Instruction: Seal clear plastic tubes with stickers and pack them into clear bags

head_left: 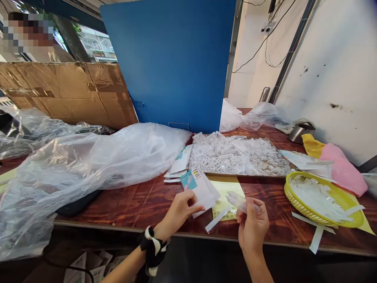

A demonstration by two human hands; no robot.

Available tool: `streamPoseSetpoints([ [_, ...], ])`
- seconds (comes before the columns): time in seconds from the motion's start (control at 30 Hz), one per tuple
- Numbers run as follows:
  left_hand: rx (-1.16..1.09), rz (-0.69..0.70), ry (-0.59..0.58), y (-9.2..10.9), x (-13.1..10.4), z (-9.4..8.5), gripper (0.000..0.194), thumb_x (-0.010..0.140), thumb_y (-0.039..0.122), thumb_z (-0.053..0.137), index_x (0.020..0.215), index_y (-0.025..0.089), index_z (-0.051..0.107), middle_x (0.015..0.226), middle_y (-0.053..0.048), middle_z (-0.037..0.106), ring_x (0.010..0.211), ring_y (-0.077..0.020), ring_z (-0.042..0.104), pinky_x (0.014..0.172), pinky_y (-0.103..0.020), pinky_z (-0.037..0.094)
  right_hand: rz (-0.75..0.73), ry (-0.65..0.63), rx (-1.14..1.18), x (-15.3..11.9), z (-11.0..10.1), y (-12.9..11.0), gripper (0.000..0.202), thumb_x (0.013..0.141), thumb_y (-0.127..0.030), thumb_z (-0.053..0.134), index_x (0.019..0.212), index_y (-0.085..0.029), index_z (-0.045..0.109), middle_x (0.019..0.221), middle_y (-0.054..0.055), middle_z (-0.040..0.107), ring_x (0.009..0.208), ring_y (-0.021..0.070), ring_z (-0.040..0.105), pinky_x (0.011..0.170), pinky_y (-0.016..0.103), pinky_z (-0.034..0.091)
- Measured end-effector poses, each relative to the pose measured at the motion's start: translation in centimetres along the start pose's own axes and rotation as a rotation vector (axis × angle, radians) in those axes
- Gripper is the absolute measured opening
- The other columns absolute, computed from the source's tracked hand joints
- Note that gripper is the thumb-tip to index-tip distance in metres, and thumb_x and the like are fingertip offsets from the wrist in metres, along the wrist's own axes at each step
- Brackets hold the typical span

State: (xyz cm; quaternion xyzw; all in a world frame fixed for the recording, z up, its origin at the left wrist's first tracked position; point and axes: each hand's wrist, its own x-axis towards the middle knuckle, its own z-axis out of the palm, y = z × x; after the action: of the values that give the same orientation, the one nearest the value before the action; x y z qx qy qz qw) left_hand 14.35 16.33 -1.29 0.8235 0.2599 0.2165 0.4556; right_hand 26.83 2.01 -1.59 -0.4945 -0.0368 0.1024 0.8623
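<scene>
My left hand (184, 204), a black-and-white scrunchie on its wrist, is closed at the near edge of a few flat white printed packets (202, 193) with teal panels. The packets fan out over the table beyond my fingers. In a pinch, my right hand (253, 220) holds a small clear plastic sleeve (237, 201) with pointed pieces in it; the exact contents are hard to make out. Under it lies a yellow sheet (232, 186), with a white paper strip (218, 219) across its near edge. More white packets (180, 163) lie behind my left hand.
A shallow tray (250, 175) heaped with small clear pieces stands behind my hands. To the right sit a yellow basket (290, 192), paper strips (316, 239) and a pink cloth (341, 167). Plastic sheeting (118, 157) covers the left; a blue board (171, 67) rises behind. A person stands beyond the cardboard (67, 94).
</scene>
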Motion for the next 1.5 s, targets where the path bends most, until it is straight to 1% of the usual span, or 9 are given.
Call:
streamPoseSetpoints([
  [0.13, -0.023, 0.061, -0.16, 1.0, -1.4, -1.1, 0.018, 0.068, 0.022, 0.069, 0.061, 0.017, 0.053, 0.079, 0.0, 0.059, 0.075, -0.0147, 0.055, 0.089, -0.031, 0.038, -0.056, -0.04, -0.121, -0.4, -0.7, -0.1, 0.031, 0.074, -0.041, 0.07, 0.078, -0.018, 0.05, 0.046, -0.01, 0.048, 0.035, 0.0046, 0.041, 0.033, 0.013, 0.034],
  [0.27, -0.139, 0.089, -0.112, 1.8, -2.3, -1.8, 0.014, 0.08, 0.025, 0.059, 0.071, 0.019, 0.051, 0.108, -0.007, 0.063, 0.106, -0.0212, 0.054, 0.094, -0.031, 0.037, -0.193, -0.086, -0.297, -2.0, -0.7, -0.3, 0.025, 0.078, -0.038, 0.066, 0.078, -0.017, 0.054, 0.047, -0.008, 0.05, 0.034, 0.0055, 0.044, 0.034, 0.014, 0.036],
  [0.4, -0.318, 0.009, -0.027, 2.8, -2.2, -1.2, 0.016, 0.088, 0.035, 0.052, 0.082, 0.02, 0.049, 0.096, -0.005, 0.067, 0.086, -0.0174, 0.06, 0.077, -0.027, 0.044, -0.357, -0.216, -0.379, -3.7, 0.6, -0.3, 0.017, 0.08, -0.033, 0.063, 0.082, -0.017, 0.057, 0.058, -0.004, 0.058, 0.039, 0.0076, 0.051, 0.036, 0.017, 0.042],
  [0.63, -0.855, -0.21, -0.085, 5.4, -1.9, 0.1, 0.031, 0.088, 0.037, 0.054, 0.11, 0.015, 0.059, 0.114, -0.011, 0.067, 0.109, -0.0232, 0.06, 0.093, -0.034, 0.043, -0.948, -0.31, -0.637, -2.1, 0.7, -0.4, 0.003, 0.081, -0.02, 0.061, 0.084, -0.019, 0.06, 0.066, 0.0, 0.065, 0.052, 0.011, 0.059, 0.048, 0.02, 0.048],
  [0.93, -0.443, 0.054, 0.076, 6.9, -1.7, 2.5, 0.032, 0.089, 0.032, 0.048, 0.115, 0.023, 0.064, 0.127, -0.002, 0.06, 0.126, -0.0228, 0.047, 0.112, -0.041, 0.027, -1.279, -0.467, -0.902, 0.9, 0.1, -1.5, 0.006, 0.083, -0.016, 0.059, 0.085, -0.022, 0.061, 0.056, -0.001, 0.061, 0.05, 0.0126, 0.056, 0.049, 0.024, 0.041],
  [1.03, -0.387, 0.069, 0.12, 7.9, -1.7, 4.5, 0.033, 0.091, 0.03, 0.044, 0.118, 0.026, 0.062, 0.133, 0.0, 0.054, 0.134, -0.0227, 0.036, 0.115, -0.045, 0.014, -1.231, -0.423, -0.896, 0.4, 0.8, -0.6, 0.007, 0.087, -0.018, 0.052, 0.084, -0.019, 0.058, 0.061, 0.003, 0.063, 0.054, 0.0146, 0.058, 0.051, 0.025, 0.042],
  [1.17, -0.399, 0.005, 0.146, 9.2, -1.4, 5.9, 0.033, 0.091, 0.03, 0.042, 0.118, 0.027, 0.062, 0.133, 0.001, 0.054, 0.136, -0.0226, 0.032, 0.116, -0.046, -0.001, -0.924, -0.35, -0.996, -1.4, 1.3, 0.0, 0.023, 0.093, -0.024, 0.039, 0.099, -0.015, 0.058, 0.08, 0.011, 0.066, 0.068, 0.0211, 0.064, 0.055, 0.03, 0.048],
  [1.33, -0.535, -0.056, 0.136, 9.6, -0.6, 5.1, 0.034, 0.088, 0.033, 0.047, 0.116, 0.022, 0.064, 0.126, -0.001, 0.06, 0.131, -0.0248, 0.04, 0.113, -0.042, 0.024, -0.49, -0.712, -0.875, -2.4, 0.2, -2.7, 0.037, 0.092, -0.028, 0.042, 0.127, -0.018, 0.047, 0.11, 0.012, 0.059, 0.093, 0.0198, 0.061, 0.076, 0.03, 0.053],
  [1.5, -0.499, -0.04, 0.131, 9.7, -0.7, 4.8, 0.032, 0.089, 0.033, 0.047, 0.114, 0.023, 0.065, 0.127, -0.001, 0.06, 0.133, -0.0263, 0.037, 0.114, -0.047, 0.019, -0.271, -0.851, -0.778, -1.5, -0.5, -3.7, 0.039, 0.093, -0.029, 0.043, 0.131, -0.023, 0.046, 0.108, 0.008, 0.058, 0.09, 0.0168, 0.06, 0.074, 0.028, 0.054],
])
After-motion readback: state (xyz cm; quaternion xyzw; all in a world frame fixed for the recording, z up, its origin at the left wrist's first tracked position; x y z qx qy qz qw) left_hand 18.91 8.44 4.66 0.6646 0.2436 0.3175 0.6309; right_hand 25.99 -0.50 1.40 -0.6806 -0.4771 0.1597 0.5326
